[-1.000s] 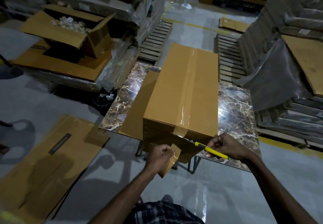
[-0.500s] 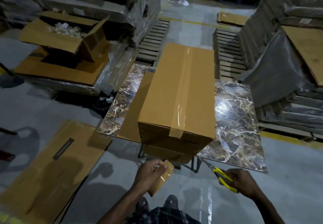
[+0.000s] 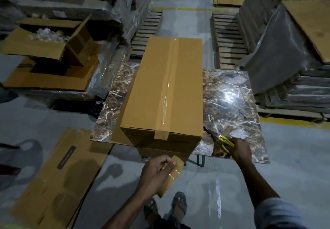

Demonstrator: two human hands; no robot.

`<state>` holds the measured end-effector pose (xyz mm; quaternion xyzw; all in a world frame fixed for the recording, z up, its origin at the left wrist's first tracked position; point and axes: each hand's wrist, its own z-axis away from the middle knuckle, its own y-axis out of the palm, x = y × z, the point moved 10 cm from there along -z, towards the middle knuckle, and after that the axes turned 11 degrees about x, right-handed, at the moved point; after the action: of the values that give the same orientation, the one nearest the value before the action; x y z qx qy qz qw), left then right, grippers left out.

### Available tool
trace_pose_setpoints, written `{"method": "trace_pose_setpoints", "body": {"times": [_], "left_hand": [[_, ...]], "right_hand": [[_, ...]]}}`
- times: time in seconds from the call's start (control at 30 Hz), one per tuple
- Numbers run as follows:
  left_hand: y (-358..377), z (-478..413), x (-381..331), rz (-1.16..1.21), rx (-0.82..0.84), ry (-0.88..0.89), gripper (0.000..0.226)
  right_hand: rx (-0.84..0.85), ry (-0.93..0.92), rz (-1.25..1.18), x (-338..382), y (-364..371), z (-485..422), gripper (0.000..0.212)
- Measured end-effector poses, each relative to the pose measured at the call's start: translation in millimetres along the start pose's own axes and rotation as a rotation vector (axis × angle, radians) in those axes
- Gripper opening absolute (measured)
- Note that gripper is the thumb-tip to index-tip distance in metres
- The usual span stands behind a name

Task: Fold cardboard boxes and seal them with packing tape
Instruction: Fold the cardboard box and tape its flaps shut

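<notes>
A long brown cardboard box (image 3: pixel 148 93) lies on the marble-patterned table (image 3: pixel 230 103). A strip of brown tape (image 3: pixel 167 93) runs down its top seam and folds over the near end. My left hand (image 3: pixel 155 175) grips a roll of brown packing tape (image 3: pixel 174 173) below the table's near edge. At the table's near right part, my right hand (image 3: pixel 239 150) holds yellow-handled scissors (image 3: pixel 223 139), blades pointing toward the box's near right corner.
Flat cardboard sheets (image 3: pixel 53 178) lie on the floor at left. An open box (image 3: pixel 44 41) sits on wrapped stock at the far left. Wooden pallets (image 3: pixel 228 37) and wrapped stacks (image 3: pixel 285 53) stand behind and to the right. My sandalled feet (image 3: pixel 166 209) are below.
The tape was cut from the box's near end. My right hand dropped away with the scissors, then moved up onto the table's right side. My left hand pulled the roll back.
</notes>
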<state>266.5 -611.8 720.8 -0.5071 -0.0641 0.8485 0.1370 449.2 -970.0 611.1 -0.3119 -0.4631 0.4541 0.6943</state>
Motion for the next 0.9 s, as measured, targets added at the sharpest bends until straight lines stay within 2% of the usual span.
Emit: {"method": "trace_pose_setpoints", "body": {"times": [0.13,0.27,0.33,0.43,0.47,0.5,0.57,0.7,0.8,0.9], "left_hand": [[11,-5,-17,-0.036,-0.009,0.035,0.020],[19,-11,-19,0.002,0.012,0.047,0.015],[23,-11,-21,0.012,0.022,0.049,0.018],[24,-8,-21,0.014,0.034,0.024,0.023],[22,-6,-19,0.017,0.033,0.009,0.027],[18,-3,-14,0.020,0.028,-0.006,0.032],[5,5,-2,0.037,0.004,-0.027,0.037],[-24,27,23,0.106,-0.080,-0.070,0.018],[-37,39,37,0.134,-0.113,-0.080,0.016],[-44,48,45,0.159,-0.144,-0.064,0.019]], "right_hand": [[0.080,0.086,-0.072,-9,30,-4,0.029],[-0.189,0.109,-0.385,-2,2,36,0.039],[-0.218,0.046,-0.519,18,-8,70,0.031],[-0.165,-0.075,-0.685,64,-3,130,0.004],[-0.228,-0.133,-0.684,83,-13,154,0.014],[-0.285,-0.221,-0.680,104,-21,173,0.015],[-0.387,-0.436,-0.502,156,-41,200,0.005],[-0.487,-0.847,-0.174,263,-62,200,0.026],[-0.443,-0.944,0.032,316,-52,169,0.029],[-0.397,-0.944,0.165,331,-40,144,0.026]]}}
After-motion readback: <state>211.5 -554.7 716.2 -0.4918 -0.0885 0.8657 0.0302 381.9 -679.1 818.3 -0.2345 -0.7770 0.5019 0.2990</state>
